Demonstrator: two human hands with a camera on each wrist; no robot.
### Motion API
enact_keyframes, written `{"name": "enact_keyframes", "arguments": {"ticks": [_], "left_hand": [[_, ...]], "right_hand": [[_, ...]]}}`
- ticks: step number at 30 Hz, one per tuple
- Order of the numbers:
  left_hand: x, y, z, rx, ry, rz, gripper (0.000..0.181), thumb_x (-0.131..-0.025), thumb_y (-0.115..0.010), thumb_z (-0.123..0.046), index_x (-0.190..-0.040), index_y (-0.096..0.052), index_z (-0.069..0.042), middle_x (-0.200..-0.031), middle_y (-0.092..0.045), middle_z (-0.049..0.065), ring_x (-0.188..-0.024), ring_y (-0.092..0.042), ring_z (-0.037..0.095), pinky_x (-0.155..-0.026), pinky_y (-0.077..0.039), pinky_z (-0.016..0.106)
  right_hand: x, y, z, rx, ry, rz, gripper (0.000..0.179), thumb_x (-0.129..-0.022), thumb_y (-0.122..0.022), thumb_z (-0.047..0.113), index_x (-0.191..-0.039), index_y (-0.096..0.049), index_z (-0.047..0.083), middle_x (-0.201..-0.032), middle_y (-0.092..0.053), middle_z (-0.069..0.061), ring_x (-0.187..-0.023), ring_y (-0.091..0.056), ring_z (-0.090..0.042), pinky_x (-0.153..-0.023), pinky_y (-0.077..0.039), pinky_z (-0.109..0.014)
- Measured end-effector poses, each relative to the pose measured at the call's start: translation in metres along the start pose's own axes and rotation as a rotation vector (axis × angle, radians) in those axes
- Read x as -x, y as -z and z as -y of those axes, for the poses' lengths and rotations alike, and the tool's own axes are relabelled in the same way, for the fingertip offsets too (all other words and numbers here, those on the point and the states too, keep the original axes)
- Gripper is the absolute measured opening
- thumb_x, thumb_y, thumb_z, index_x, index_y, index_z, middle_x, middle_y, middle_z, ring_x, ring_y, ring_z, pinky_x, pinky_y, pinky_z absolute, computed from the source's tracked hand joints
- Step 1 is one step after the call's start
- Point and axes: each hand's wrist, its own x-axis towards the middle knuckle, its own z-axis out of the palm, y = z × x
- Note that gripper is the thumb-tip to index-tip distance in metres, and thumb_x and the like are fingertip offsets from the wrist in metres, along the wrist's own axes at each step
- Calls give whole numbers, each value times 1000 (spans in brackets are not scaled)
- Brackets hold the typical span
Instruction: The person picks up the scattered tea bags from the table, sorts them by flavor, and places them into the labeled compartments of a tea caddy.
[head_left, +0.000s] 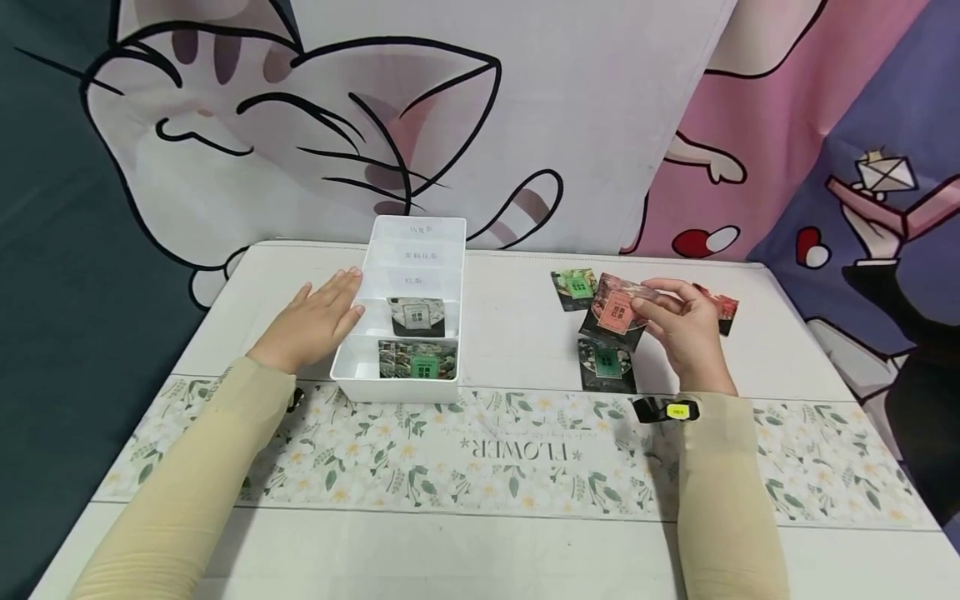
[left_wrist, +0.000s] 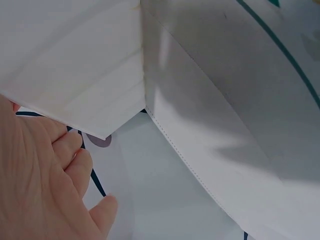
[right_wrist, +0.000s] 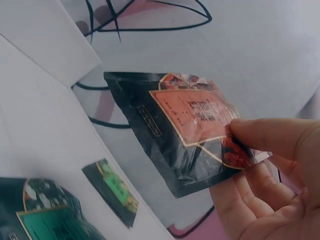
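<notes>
Between thumb and fingers, my right hand (head_left: pixel 684 327) pinches a red and black tea sachet (right_wrist: pixel 190 120), lifted over the table at the right. My left hand (head_left: pixel 313 321) lies with straight fingers against the left side of a white divided box (head_left: pixel 397 391); in the left wrist view its fingers touch the box's rim. Inside the box, a grey-white sachet (head_left: pixel 417 317) stands in one compartment, and green sachets (head_left: pixel 417 360) fill part of the nearest one. The farther compartments bear handwritten labels.
Around the right hand lie a bright green sachet (head_left: pixel 574 288), a dark green sachet (head_left: pixel 607 367) and a red sachet (head_left: pixel 726 310), partly hidden by the hand. A floral runner (head_left: pixel 525 479) crosses the white table. Behind it hangs a cat-patterned cloth (head_left: pixel 585 100).
</notes>
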Motion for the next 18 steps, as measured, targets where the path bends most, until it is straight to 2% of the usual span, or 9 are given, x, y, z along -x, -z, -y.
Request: {"name": "enact_keyframes", "arguments": {"ticks": [4,10,18], "left_hand": [[1,1,-1,-15,-4,-11,67,-111,-21,-44,-162,-10,-3,-169,-12,14,-155,-11,34,-124,-1,60],[3,-1,1,-15,2,-22,67,-111,-20,-45,-162,-10,-3,-169,-12,14,-155,-11,33,-124,-1,60],[0,-2,1,-10,-6,-34,68,-110,-22,-46,-162,-12,-3,-169,-13,13,-155,-12,33,-124,-2,59]], "right_hand": [[2,-7,0,49,-6,17,28,-86,-80,1,-111,-73,11,-86,-73,2,-82,-70,-10,-74,-61,-23],[0,-22,-6,104,0,49,27,-87,-79,2,-112,-70,9,-87,-72,2,-85,-69,-10,-75,-61,-23],[-1,-36,-15,94,21,57,27,-90,-76,1,-115,-69,7,-88,-73,2,-84,-71,-11,-77,-60,-24]]}}
